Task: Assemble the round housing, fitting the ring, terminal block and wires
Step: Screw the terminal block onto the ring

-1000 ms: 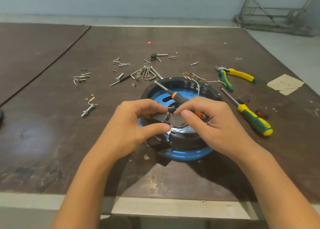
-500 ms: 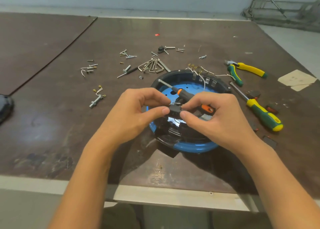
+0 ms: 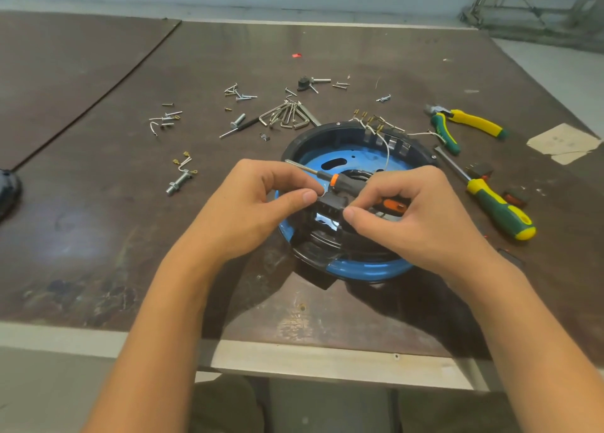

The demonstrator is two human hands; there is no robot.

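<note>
Since half a second ago the hands have barely shifted. The whole scene now sits a little higher in the frame, and the fingertips have closed slightly tighter on the part between them. A second ago the fingers were lower, down among the wires inside the housing.

Both forearms reach in from the bottom of the frame and meet just right of centre. The left hand (image 3: 248, 210) has its fingers curled, with thumb and forefinger pinching the left end of a small black terminal block (image 3: 330, 202). The right hand (image 3: 418, 216) pinches the block's right end between thumb and forefinger. Its other fingers are curled over the handle of an orange-and-black screwdriver (image 3: 343, 184), whose shaft points toward the upper left. The block is held just above the near part of the round housing (image 3: 369, 270), a black wall on a blue base that lies flat on the dark table (image 3: 98, 236).

Thin white wires (image 3: 387, 151) with brass ends hang over the housing's far rim. To the right lie a green-and-yellow screwdriver (image 3: 500, 210) and pliers (image 3: 467, 123). Above the housing is a bunch of hex keys (image 3: 287, 115), with loose screws (image 3: 238, 92) scattered further up. A bolt (image 3: 179, 181) lies at centre left.
</note>
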